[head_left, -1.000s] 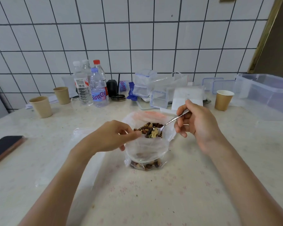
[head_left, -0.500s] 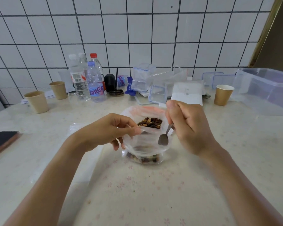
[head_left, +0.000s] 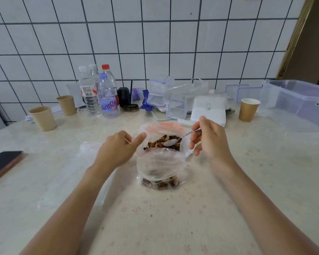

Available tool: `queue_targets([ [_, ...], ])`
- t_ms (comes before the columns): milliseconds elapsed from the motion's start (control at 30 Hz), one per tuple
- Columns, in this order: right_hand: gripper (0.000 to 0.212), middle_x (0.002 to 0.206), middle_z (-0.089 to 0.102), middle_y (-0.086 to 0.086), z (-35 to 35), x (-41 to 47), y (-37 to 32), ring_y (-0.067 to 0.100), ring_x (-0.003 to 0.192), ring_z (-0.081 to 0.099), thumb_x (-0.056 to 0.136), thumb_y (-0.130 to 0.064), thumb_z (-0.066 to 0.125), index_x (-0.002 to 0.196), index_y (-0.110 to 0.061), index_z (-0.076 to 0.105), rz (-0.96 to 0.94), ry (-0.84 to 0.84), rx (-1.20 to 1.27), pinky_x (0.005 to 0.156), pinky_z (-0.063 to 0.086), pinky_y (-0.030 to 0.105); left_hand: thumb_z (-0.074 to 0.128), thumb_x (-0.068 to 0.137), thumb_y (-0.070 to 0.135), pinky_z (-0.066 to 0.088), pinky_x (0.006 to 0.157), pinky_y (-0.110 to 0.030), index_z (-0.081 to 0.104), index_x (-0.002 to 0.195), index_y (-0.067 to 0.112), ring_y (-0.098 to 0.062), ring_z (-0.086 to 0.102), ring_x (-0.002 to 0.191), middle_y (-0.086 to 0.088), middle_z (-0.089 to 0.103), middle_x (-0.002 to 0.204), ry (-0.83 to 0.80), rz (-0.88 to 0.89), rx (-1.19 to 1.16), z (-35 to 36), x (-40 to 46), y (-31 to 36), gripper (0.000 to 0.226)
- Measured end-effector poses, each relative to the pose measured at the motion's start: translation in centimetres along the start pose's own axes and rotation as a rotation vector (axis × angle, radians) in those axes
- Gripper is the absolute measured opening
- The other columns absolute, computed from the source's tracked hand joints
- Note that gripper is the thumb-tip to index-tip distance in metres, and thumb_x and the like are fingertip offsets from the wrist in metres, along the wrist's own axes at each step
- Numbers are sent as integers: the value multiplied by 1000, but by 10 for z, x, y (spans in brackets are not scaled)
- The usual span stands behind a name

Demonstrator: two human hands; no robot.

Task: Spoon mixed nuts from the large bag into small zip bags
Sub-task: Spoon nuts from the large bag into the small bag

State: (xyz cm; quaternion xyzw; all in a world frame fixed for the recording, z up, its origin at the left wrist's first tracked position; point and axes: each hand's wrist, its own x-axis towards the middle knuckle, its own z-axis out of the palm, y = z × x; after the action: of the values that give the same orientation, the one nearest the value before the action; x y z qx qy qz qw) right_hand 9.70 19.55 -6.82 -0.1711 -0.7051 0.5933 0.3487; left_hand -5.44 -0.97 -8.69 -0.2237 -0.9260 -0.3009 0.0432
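Note:
The large clear bag [head_left: 145,128] with a red zip strip stands open mid-table, with mixed nuts [head_left: 159,141] showing inside. In front of it a small zip bag [head_left: 159,162] stands open, a layer of nuts at its bottom. My right hand [head_left: 211,142] grips a metal spoon [head_left: 187,134] by its handle. The spoon's bowl looks empty and lies on the nuts in the large bag. My left hand [head_left: 118,150] has curled fingers and pinches clear plastic at the large bag's left rim, with the thumb pointing at the nuts.
Water bottles [head_left: 107,96], paper cups [head_left: 42,117] [head_left: 249,109], clear lidded boxes [head_left: 177,107] and a white packet [head_left: 208,111] line the tiled wall. A big clear storage bin [head_left: 298,102] stands at the right. A phone [head_left: 4,161] lies at the left edge. Flat clear bags [head_left: 88,155] lie under my left arm.
The spoon carried nuts from the large bag, dipped into the small bag, and is back on the large bag's nuts. My left hand shifted from the small bag's rim toward the large bag.

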Motion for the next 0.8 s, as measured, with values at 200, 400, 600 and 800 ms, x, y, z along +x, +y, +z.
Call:
queue_targets([
  [200, 42, 60, 60, 1, 10, -5, 11, 10, 46, 57, 112, -32, 37, 88, -5, 59, 9, -35, -203, 38, 39, 21, 60, 98, 51, 35, 54, -30, 53, 62, 20, -14, 52, 60, 9, 55, 57, 26, 58, -137, 13, -3, 1, 48],
  [400, 38, 59, 66, -2, 10, -2, 16, 13, 51, 62, 112, -29, 38, 90, -9, 62, 59, -95, -206, 36, 40, 25, 64, 101, 30, 44, 44, -11, 72, 92, 12, -2, 63, 56, 2, 71, 87, 38, 68, -440, 13, -6, 8, 22],
  [600, 35, 69, 72, 5, 12, -1, 20, 12, 50, 61, 111, -24, 43, 98, -3, 67, 196, -157, -78, 36, 42, 27, 64, 102, 27, 47, 49, -9, 75, 101, 14, -14, 66, 78, -3, 73, 97, 41, 93, -568, 14, -10, 14, 17],
  [800, 33, 68, 73, 5, 8, 3, 21, 14, 46, 59, 111, -22, 43, 101, -2, 66, 282, -126, 63, 35, 41, 26, 64, 102, 26, 53, 53, -15, 75, 104, 21, -10, 71, 75, 4, 73, 97, 18, 78, -648, 12, -8, 14, 12],
])
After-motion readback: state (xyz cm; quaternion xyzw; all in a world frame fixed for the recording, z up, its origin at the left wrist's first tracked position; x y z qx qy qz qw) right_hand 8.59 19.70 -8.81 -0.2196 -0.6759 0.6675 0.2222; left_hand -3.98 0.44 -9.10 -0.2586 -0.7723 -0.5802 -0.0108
